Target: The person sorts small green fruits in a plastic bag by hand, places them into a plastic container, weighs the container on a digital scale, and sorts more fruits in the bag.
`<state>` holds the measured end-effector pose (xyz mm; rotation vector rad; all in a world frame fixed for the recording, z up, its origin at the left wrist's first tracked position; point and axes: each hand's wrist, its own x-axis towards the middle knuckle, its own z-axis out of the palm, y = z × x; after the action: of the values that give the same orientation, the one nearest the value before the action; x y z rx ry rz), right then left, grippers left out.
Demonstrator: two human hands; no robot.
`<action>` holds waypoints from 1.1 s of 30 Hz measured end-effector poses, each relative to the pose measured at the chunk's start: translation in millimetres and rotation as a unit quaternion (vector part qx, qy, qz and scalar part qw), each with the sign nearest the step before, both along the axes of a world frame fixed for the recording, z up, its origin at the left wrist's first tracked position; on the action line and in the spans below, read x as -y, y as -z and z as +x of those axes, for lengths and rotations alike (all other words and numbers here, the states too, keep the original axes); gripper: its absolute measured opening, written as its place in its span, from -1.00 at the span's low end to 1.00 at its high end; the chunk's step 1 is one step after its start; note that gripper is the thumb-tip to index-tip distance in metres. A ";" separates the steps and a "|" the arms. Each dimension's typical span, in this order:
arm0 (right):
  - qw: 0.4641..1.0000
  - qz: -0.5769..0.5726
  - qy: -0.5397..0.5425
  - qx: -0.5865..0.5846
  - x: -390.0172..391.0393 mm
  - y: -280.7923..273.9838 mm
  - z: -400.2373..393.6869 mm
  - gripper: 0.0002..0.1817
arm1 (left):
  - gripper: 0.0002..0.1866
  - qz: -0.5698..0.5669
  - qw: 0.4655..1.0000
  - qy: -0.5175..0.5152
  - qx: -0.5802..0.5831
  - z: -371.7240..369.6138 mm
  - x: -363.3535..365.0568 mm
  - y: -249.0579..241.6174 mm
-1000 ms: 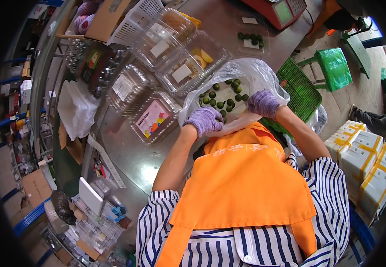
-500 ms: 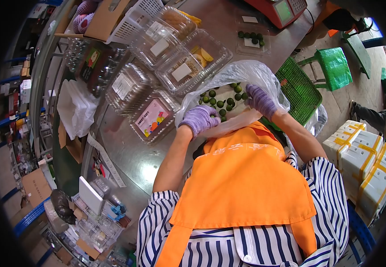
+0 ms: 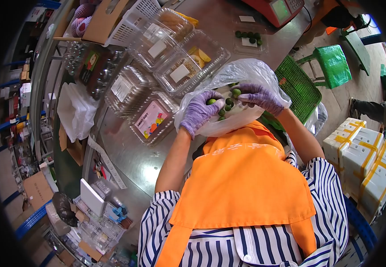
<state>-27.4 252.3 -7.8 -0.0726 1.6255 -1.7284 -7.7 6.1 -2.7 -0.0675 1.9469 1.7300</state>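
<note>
A translucent plastic bag (image 3: 251,69) lies wide open on the metal table, with several small green limes (image 3: 228,107) inside. Both of my hands wear purple knitted gloves and reach into it. My left hand (image 3: 200,111) is curled around a lime (image 3: 211,102) at the left side of the bag. From the right, my right hand (image 3: 260,97) pinches another lime (image 3: 236,92) at its fingertips. Part of the pile is hidden behind my fingers.
Clear plastic clamshell boxes (image 3: 179,71) crowd the table on the left. A shallow clear tray of limes (image 3: 249,38) lies near a red scale (image 3: 276,10). Beside the bag is a green basket (image 3: 297,89); taped white foam boxes (image 3: 360,153) stand at right.
My hands have come closer together over the limes. The right hand has moved left from the bag's edge and now has a lime at its fingertips; the left has shifted slightly up.
</note>
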 end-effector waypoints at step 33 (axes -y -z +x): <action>0.816 0.360 -0.132 -0.433 26.8 61.6 11.0 -0.68 | -0.72 -0.288 0.949 0.068 -0.112 -2.9 2.7 15.0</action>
<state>-16.4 225.5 -69.4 -0.7675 2.6715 -0.7556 -10.7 3.3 -17.7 0.0563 2.5043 1.0720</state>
